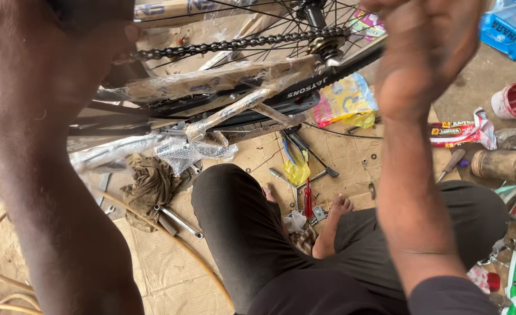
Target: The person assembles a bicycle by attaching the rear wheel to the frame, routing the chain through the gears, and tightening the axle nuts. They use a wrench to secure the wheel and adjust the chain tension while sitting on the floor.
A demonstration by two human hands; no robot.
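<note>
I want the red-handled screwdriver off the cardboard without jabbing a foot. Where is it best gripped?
Grip the red-handled screwdriver by its handle, reaching down from above: it lies flat on the cardboard between the bare feet, handle end up-frame and clear of them.

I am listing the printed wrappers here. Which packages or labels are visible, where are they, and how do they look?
Blue plastic pouch: top right corner, crumpled.
Red and white wrapper: right side of the floor, long, twisted.
Yellow and pink packet: below the tyre, flat.
Small yellow bag: on the cardboard, among tools.
</note>
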